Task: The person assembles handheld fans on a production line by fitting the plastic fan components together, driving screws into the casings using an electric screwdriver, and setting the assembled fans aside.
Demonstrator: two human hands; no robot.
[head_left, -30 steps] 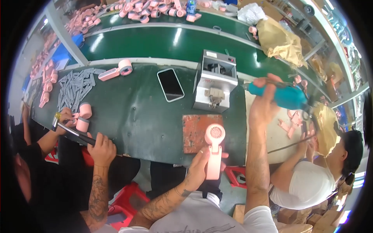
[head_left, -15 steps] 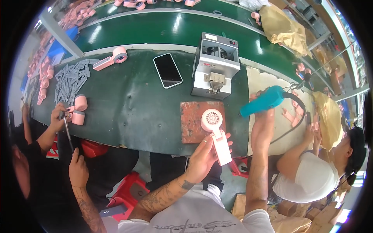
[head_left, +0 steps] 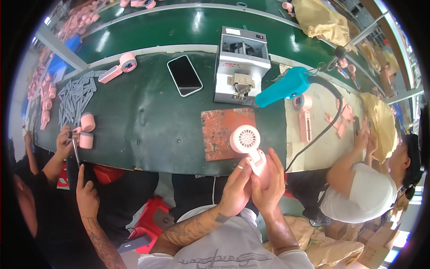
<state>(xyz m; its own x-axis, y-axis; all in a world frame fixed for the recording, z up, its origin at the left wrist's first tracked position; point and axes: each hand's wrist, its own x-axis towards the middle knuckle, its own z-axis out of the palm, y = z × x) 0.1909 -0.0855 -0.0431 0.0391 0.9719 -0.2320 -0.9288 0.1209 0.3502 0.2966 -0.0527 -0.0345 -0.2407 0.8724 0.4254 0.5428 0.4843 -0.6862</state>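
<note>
A pink handheld fan [head_left: 246, 139] with a round grille is held in front of me, its head over the near right corner of a worn red plate [head_left: 216, 136]. My left hand [head_left: 234, 193] wraps the left side of its handle. My right hand [head_left: 270, 187] closes round the handle from the other side, so both hands grip it and most of the handle is hidden. Beyond them a teal electric screwdriver [head_left: 285, 87] hangs tilted on a dark cable, touched by neither hand. Another pink fan [head_left: 305, 119] lies on the brown sheet at right.
A grey screw-feeding machine [head_left: 243, 67] and a phone [head_left: 185, 76] occupy the far bench. To the left are grey strips [head_left: 76, 98], a pink fan [head_left: 118, 69] and a co-worker's hands [head_left: 67, 140] with a tool. A person in white [head_left: 360, 197] works at right.
My right hand has let go of the electric screwdriver and come down onto the fan's handle. The screwdriver now hangs free, further left. My left hand still grips the fan.
</note>
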